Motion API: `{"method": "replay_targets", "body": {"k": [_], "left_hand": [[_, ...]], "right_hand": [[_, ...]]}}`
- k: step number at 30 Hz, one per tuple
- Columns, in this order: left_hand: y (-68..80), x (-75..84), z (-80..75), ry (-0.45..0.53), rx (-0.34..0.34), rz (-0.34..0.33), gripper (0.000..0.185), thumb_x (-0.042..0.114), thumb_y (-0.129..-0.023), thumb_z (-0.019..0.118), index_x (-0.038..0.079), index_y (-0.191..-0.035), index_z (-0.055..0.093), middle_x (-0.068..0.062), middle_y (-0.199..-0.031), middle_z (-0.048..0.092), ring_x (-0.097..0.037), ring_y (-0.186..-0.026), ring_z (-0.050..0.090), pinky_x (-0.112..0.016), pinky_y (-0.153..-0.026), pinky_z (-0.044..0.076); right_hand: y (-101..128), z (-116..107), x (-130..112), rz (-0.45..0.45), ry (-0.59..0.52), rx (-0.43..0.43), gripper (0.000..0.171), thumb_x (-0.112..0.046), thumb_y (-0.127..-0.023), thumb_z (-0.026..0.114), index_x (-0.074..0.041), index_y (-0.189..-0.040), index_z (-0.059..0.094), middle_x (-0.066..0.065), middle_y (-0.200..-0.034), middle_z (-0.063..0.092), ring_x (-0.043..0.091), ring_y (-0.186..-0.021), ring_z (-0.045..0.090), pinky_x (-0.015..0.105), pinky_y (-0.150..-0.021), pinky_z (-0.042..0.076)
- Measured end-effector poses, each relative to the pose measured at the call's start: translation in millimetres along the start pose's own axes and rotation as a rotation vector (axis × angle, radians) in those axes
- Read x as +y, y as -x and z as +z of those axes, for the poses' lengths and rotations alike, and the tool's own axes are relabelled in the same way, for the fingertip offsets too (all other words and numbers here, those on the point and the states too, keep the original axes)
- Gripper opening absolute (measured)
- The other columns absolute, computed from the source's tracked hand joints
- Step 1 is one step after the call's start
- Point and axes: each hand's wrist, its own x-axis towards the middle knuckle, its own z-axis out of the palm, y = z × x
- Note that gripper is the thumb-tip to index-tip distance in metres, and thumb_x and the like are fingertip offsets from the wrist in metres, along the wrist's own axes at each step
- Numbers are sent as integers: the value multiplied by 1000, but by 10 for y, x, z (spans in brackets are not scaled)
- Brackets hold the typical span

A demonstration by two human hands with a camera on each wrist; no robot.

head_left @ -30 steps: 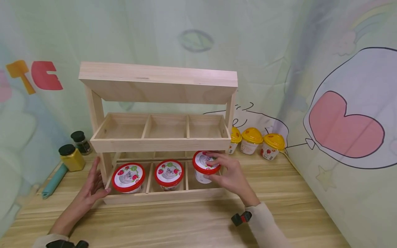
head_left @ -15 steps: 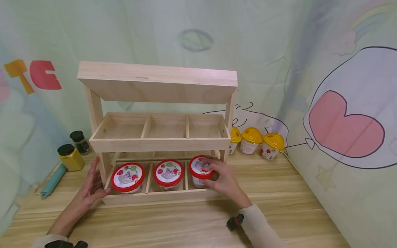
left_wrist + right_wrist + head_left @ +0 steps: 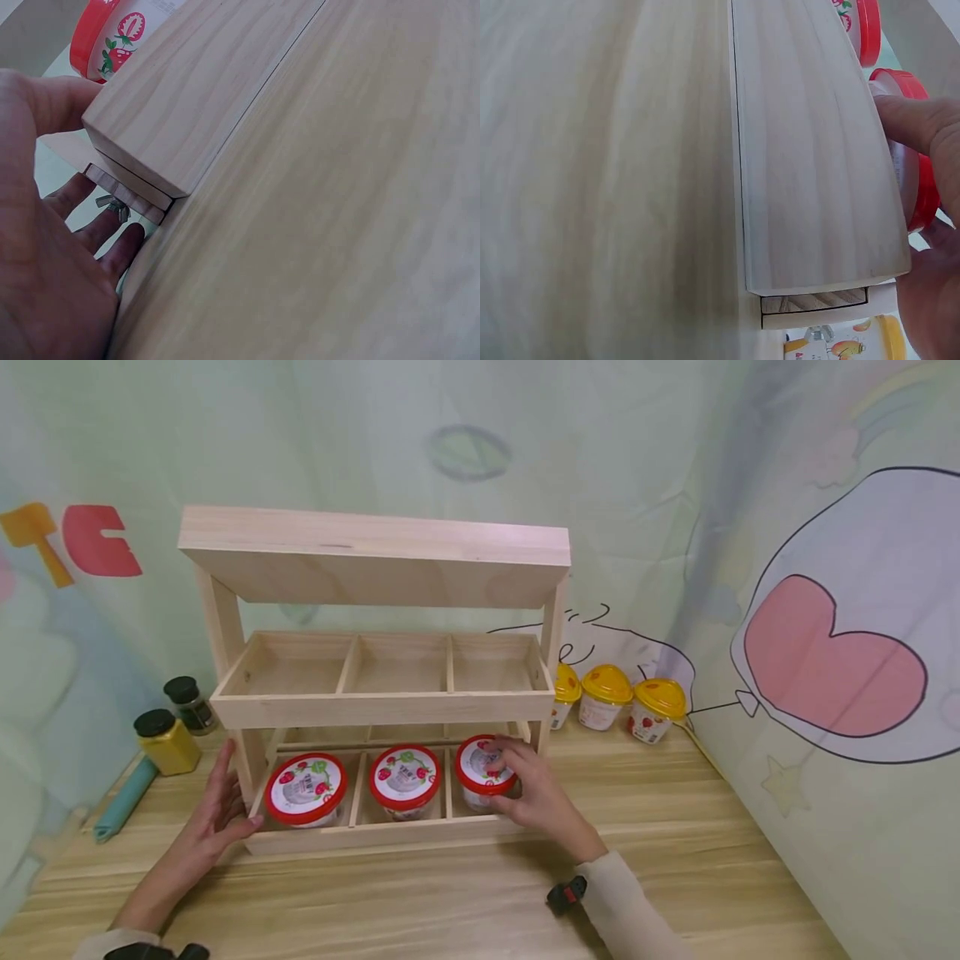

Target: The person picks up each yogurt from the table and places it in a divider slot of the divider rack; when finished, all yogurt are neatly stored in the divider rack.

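Down goes the third red-lidded cup (image 3: 485,765): a second ago it hung tilted above the right-hand bay of the lower tray, and now it sits low inside that bay, level with its neighbours. Nearest us, the right hand (image 3: 534,789) is curled over that cup, thumb and fingertips on the lid and rim, grip not yet let go; the right wrist view shows a finger (image 3: 915,124) laid across the red lid. Over on the other side, the left hand (image 3: 212,817) lies flat and relaxed against the left end of the wooden rack (image 3: 375,556), thumb along the front rail, fingers straight beside the post, holding nothing, just bracing.

So where does the work stand? By my reckoning the bottom row is full: three bays, three red-lidded cups, with the left one (image 3: 305,788) and the middle one (image 3: 406,777) seated. What's left, as far as the pictures show, is the upper tray (image 3: 382,708), its three compartments all bare.

Now the count, working back. Red-lidded strawberry cups: three, all in the lower tray. Yellow-lidded cups (image 3: 602,697): three, standing in a row on the tabletop (image 3: 450,893) behind the rack's right post, the leftmost partly hidden. On the far left, one yellow spice jar (image 3: 158,742) with a black cap, one darker jar (image 3: 186,702) behind it, and one teal rolled item (image 3: 120,800) lying nearby.
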Motion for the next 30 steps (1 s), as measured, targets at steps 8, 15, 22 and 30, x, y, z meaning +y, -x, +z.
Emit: {"method": "replay_targets", "body": {"k": [8,15,22,30], "left_hand": [[-43,-4,10,-2,1,5,114,-1,-101,63,39,-171,-17,-35,-174,5,23,-131,29,2,-102,30],[2,-35,5,-23,1,17,113,-1,-101,63,38,-171,-16,-33,-174,7,25,-128,30,1,-102,30],[61,-90,12,-8,6,14,113,-4,-100,63,37,-171,-16,-41,-173,3,25,-127,31,1,-103,30],[4,-49,6,-23,0,14,112,0,-102,63,38,-171,-16,-38,-174,3,25,-128,30,1,-103,30]], "right_hand": [[-9,-7,-15,-15,40,-5,50,-16,-80,95,-16,-121,65,8,-154,57,31,-144,53,51,-112,55],[-17,-114,-127,60,-9,-113,68,-26,-81,96,-23,-140,61,5,-166,45,31,-154,38,60,-119,46],[-17,-385,-231,180,-171,-270,82,-30,-86,91,-21,-156,49,5,-166,45,34,-153,41,65,-122,41],[-1,-770,-119,159,-262,-230,60,-24,-93,85,-10,-146,60,13,-151,63,41,-138,58,65,-113,50]]}}
